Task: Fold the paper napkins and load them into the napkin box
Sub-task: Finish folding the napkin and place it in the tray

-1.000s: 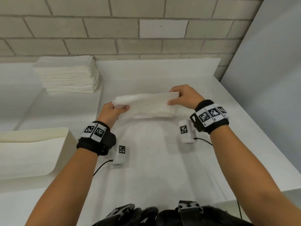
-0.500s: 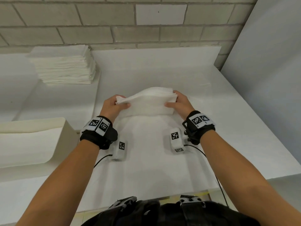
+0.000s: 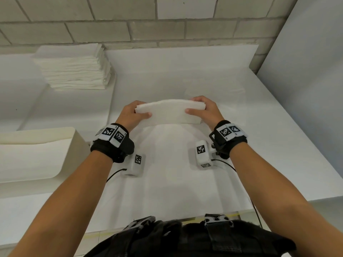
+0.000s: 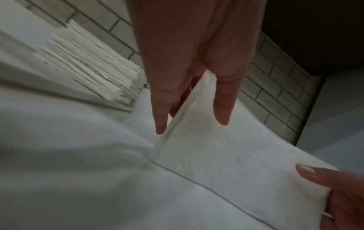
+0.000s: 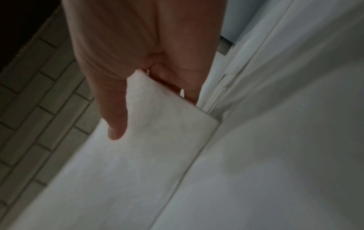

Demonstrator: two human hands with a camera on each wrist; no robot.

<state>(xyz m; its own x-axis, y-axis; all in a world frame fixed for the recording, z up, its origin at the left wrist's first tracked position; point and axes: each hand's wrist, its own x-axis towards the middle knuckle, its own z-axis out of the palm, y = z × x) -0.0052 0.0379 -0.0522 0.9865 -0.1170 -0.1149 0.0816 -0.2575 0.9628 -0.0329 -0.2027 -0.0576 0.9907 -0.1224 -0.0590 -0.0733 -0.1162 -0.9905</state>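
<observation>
No brand or readable text anywhere; only black/white square fiducial tags on the wristbands and on the two small white sensor pods lying under the wrists, each w/ a thin black cable.

Folded napkin bundle, center of head view, held just above the white table. Left hand pinches its left end, thumb on the near face, fingers behind. Right hand pinches the right end the same way. Bundle is white, soft, fibrous paper, several layers thick, long rectangle bowed slightly upward in the middle. Lower edge looks close to the table; contact can't tell.

Left wrist view: thumb flat on the napkin face, another finger along its edge; right thumb tip at lower right of frame. Right wrist view: thumb on the napkin corner.

Upper left of head view: tall stack of unfolded white napkins, ragged layered edges, well apart from hands. Left mid-frame: cream napkin box, smooth, rounded corner, nothing between it and the hands. Back: pale grey brick wall; plain white panel on right. Dark chest harness w/ buckles at bottom edge.
</observation>
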